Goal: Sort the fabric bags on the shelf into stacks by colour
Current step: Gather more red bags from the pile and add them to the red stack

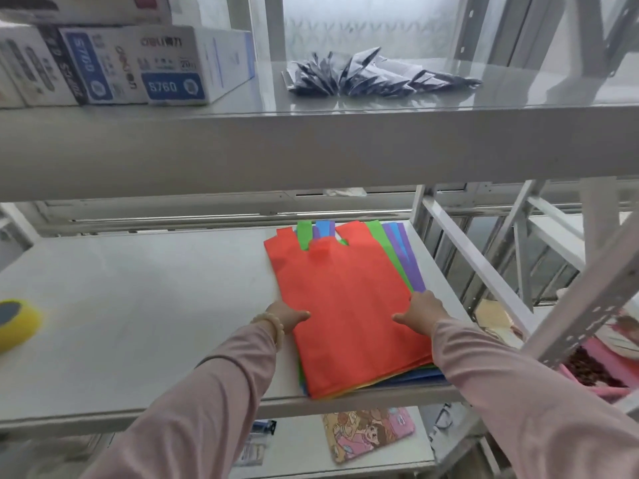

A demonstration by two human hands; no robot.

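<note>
One mixed pile of fabric bags lies at the right end of the white middle shelf [138, 305]. A red bag [345, 299] is on top. Green [382, 247], purple [409, 264] and blue [323, 227] bags stick out beneath it at the far and right edges. My left hand [285, 314] holds the red bag's left edge, thumb on top, fingers hidden under the fabric. My right hand [420, 311] holds its right edge the same way.
A yellow tape roll [15, 323] sits at the shelf's left edge. The upper shelf [311, 140] holds white boxes [145, 63] and dark packets [373, 76]. Diagonal metal braces [484, 264] stand to the right. A cartoon-print pouch [368, 433] lies below.
</note>
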